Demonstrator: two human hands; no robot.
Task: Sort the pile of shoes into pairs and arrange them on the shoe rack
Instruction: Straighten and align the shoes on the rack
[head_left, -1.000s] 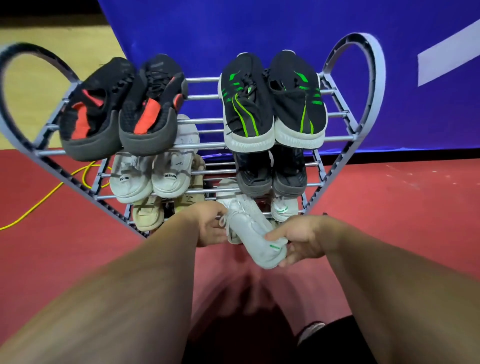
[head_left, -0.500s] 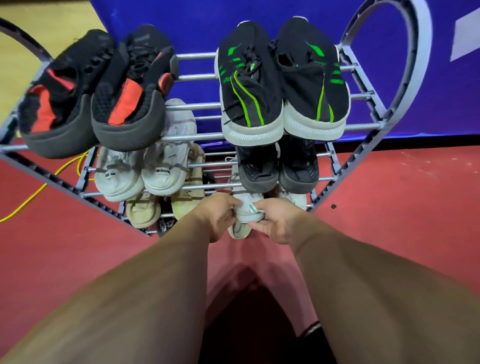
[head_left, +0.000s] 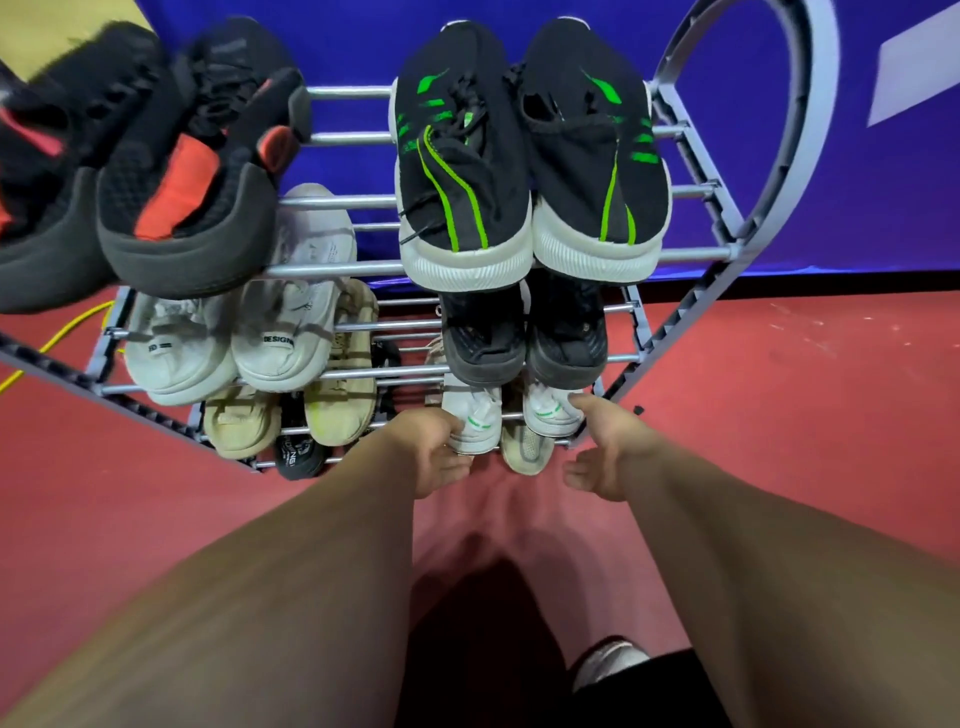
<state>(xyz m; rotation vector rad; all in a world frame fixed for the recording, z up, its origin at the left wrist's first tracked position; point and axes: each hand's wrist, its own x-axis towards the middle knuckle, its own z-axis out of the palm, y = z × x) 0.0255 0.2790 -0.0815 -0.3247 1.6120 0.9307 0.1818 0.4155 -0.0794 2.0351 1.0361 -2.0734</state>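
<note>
White shoe (head_left: 475, 423) now beneath black pair (head_left: 483, 338)

A white shoe (head_left: 475, 423) banded green is showing beside the left grip (head_left: 434, 452); above it, black shoes (head_left: 462, 156) are flashing neon-green streaks over white soles on the grey rack (head_left: 696, 254).

One head-worn, wide-angle view looks forward and steeply down along both forearms. The shoe rack (head_left: 348, 93) stands close, just beyond the left grip (head_left: 434, 452) and right grip (head_left: 608, 457); red floor (head_left: 779, 415) lies beneath them.
</note>
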